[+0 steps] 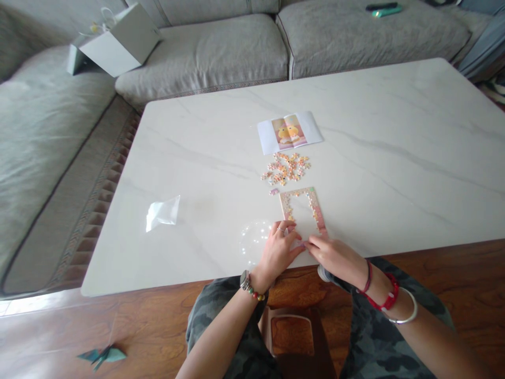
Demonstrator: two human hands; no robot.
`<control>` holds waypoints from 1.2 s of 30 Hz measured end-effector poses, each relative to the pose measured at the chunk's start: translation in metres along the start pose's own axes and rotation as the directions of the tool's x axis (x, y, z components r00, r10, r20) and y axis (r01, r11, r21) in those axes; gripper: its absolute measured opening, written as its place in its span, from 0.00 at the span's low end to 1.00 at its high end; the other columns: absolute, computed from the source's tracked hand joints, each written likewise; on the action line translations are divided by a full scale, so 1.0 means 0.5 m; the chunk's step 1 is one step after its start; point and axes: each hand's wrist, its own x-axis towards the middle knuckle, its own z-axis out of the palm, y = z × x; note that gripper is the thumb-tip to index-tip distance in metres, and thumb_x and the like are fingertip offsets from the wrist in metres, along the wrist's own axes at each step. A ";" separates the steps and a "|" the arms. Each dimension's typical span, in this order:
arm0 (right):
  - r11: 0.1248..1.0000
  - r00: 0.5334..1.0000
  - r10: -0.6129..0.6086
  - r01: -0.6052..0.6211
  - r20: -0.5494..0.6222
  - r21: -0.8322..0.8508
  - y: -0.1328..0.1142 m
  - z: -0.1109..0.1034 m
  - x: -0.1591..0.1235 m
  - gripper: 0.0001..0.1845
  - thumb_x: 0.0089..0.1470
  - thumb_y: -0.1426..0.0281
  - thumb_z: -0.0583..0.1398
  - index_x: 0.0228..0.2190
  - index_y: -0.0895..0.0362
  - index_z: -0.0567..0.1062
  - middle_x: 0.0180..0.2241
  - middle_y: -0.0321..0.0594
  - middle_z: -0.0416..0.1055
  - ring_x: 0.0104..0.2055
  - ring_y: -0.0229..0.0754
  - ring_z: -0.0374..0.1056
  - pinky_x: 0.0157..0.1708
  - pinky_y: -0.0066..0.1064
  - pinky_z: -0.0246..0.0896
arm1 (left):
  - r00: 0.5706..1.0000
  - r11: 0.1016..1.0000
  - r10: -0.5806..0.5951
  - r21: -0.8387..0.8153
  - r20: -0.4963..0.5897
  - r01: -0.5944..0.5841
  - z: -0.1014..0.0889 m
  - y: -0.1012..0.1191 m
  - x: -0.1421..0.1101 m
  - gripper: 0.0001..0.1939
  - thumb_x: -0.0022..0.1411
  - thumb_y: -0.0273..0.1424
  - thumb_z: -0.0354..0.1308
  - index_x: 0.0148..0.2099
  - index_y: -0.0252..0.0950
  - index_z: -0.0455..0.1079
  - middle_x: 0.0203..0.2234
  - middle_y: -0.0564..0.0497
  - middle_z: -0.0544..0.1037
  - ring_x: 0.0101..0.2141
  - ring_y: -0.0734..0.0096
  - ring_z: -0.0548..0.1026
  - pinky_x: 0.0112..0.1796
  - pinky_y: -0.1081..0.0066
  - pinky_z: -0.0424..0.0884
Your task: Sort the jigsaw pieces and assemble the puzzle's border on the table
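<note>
A partly built jigsaw border (303, 209) lies on the white marble table (394, 158) close to the near edge. Both of my hands rest at its bottom edge. My left hand (278, 248) has its fingers stretched toward the frame's lower left corner. My right hand (332, 255) lies beside it, fingertips pressed flat at the lower right corner. The two sets of fingertips nearly meet. Nothing I can make out is held in either hand. Several loose pieces (285, 168) form a small pile just beyond the frame. A reference picture sheet (289, 132) lies farther back.
A clear plastic bag (162, 213) lies to the left on the table, and a round transparent lid (254, 239) sits beside my left hand. A grey sofa (221, 47) stands behind, with a white paper bag (118, 39) on it. A green scrap (103, 354) lies on the wooden floor.
</note>
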 end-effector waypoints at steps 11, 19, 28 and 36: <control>0.997 1.000 -0.013 0.013 -0.005 0.074 0.002 -0.012 -0.009 0.13 0.53 0.79 0.49 0.37 0.60 0.70 0.30 0.40 0.66 0.27 0.35 0.65 0.29 0.27 0.62 | 1.000 1.000 0.018 0.001 -0.003 -0.018 0.001 0.003 -0.001 0.06 0.54 0.33 0.56 0.34 0.38 0.68 0.43 0.47 0.65 0.45 0.64 0.62 0.45 0.61 0.66; 0.993 0.997 -0.017 0.008 0.074 0.119 0.008 -0.014 -0.008 0.15 0.52 0.82 0.47 0.37 0.61 0.69 0.32 0.40 0.65 0.30 0.35 0.66 0.33 0.27 0.63 | 1.000 1.000 0.024 0.014 -0.005 -0.024 0.000 0.006 0.001 0.05 0.53 0.33 0.56 0.34 0.37 0.67 0.43 0.47 0.65 0.45 0.64 0.62 0.45 0.62 0.66; 0.989 0.999 -0.025 0.020 0.037 0.148 0.011 -0.011 -0.014 0.16 0.51 0.82 0.48 0.40 0.61 0.69 0.34 0.42 0.66 0.34 0.37 0.66 0.37 0.28 0.64 | 1.000 1.000 -0.007 0.025 0.001 0.007 0.004 0.011 0.002 0.05 0.53 0.32 0.57 0.34 0.37 0.67 0.42 0.47 0.65 0.44 0.63 0.63 0.44 0.62 0.67; 0.999 1.000 0.026 -0.027 0.017 0.023 -0.021 -0.010 -0.002 0.12 0.50 0.83 0.50 0.32 0.64 0.72 0.30 0.43 0.66 0.32 0.40 0.65 0.34 0.31 0.63 | 0.999 0.993 -0.010 0.119 0.048 0.004 -0.002 0.020 0.000 0.04 0.54 0.31 0.57 0.34 0.38 0.67 0.41 0.48 0.67 0.43 0.64 0.63 0.41 0.63 0.67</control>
